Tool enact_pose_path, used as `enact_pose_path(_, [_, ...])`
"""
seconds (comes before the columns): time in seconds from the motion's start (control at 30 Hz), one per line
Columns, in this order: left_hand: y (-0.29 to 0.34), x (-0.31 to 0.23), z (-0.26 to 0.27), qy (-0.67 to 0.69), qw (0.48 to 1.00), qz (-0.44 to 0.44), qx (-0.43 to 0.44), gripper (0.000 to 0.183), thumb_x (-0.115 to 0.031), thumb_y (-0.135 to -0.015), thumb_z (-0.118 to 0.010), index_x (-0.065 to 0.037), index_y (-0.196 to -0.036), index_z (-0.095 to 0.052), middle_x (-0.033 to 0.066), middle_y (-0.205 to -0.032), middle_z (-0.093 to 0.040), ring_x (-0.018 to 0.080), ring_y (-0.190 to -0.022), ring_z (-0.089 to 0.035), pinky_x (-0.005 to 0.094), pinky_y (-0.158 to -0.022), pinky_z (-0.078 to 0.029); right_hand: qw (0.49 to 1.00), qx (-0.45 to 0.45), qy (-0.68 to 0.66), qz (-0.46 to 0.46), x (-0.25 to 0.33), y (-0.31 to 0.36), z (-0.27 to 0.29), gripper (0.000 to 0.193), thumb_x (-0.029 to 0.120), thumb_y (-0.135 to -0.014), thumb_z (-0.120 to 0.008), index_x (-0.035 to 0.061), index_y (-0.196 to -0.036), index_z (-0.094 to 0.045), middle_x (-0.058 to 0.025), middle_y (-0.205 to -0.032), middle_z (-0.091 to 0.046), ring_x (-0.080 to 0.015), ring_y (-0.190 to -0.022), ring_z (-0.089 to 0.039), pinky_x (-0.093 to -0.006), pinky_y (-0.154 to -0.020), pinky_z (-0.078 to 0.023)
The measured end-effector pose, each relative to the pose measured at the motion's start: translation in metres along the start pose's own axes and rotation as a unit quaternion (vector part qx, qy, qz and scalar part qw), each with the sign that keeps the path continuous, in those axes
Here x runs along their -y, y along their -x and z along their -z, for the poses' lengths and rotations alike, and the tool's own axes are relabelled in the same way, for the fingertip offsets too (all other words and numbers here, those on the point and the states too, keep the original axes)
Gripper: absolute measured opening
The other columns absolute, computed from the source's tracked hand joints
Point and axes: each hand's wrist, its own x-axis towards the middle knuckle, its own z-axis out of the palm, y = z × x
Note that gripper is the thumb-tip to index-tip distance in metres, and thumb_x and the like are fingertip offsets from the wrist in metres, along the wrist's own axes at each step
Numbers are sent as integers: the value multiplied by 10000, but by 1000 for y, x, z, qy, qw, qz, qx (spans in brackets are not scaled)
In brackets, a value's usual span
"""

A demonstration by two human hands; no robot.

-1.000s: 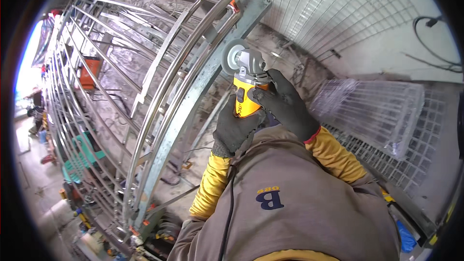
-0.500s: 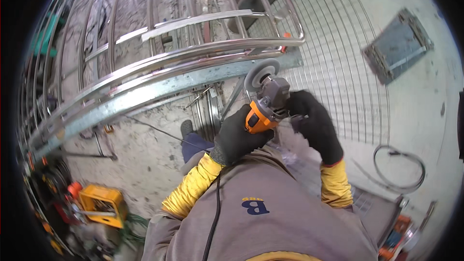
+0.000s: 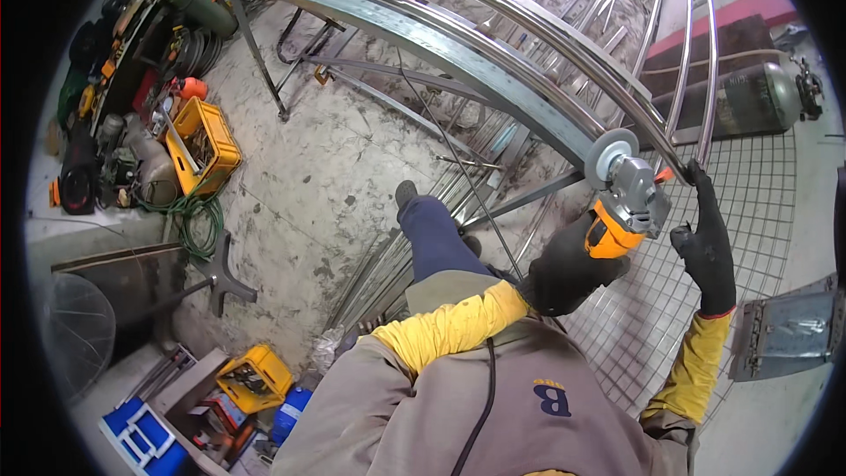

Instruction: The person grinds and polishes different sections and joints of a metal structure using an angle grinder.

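Observation:
My black-gloved left hand point(image 3: 571, 271) grips an angle grinder point(image 3: 631, 198) by its orange body. The grinder's pale round disc point(image 3: 610, 159) points up, close beside the rounded end of a shiny tubular metal frame point(image 3: 564, 35); I cannot tell whether it touches. My right hand point(image 3: 708, 256), also gloved in black, is open with fingers stretched upward and thumb apart. Its fingertips lie at the bent corner of the frame's tube and seem to touch it. A grey beam point(image 3: 423, 28) runs under the frame.
A power cord point(image 3: 483, 405) hangs over my sweatshirt. Wire mesh point(image 3: 749, 211) lies at the right, with a gas cylinder point(image 3: 740, 99) beyond it. Metal bars point(image 3: 388, 286) lie by my leg. Yellow crates point(image 3: 231, 152), a green hose point(image 3: 201, 227) and a blue-and-white box point(image 3: 141, 436) are at left.
My right hand has left the grinder and reached up to the tube's corner, its fingers now extended. The view has swung left, and the grinder appears farther right, still in my left hand.

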Motion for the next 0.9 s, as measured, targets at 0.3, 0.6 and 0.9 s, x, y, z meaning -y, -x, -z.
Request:
enact_pose_path(0.3, [3, 30, -49, 269, 942, 171, -109, 369, -150, -947, -802, -39, -1259, -640, 45, -1141, -708, 173, -1047, -684, 372, -921, -552, 999, 20, 15, 46, 13, -17, 4, 1052, 515, -839, -878, -45, -1605, -424, -251, -1561, -554, -360, -1486, -517, -443, -1233, -385])
enact_pose_path(0.6, [-6, 28, -65, 327, 919, 170, -144, 345, -99, -939, -771, -47, -1253, -637, 12, -1066, -705, 109, -913, -668, 306, -784, -546, 986, 54, 140, 79, 31, -30, -9, 1089, 393, -755, -982, -72, -1575, -437, -269, -1471, -604, -359, -1354, -623, -443, -1144, -481])
enact_pose_path(0.9, [-27, 20, -100, 511, 842, 128, -117, 542, 5, -929, -760, -44, -1416, -526, 33, -1198, -663, 133, -1038, -682, 291, -884, -581, 996, 83, 13, 21, 28, -37, 3, 1219, 436, -784, -966, -138, -1631, -303, -313, -1595, -515, -373, -1539, -456, -431, -1258, -353])
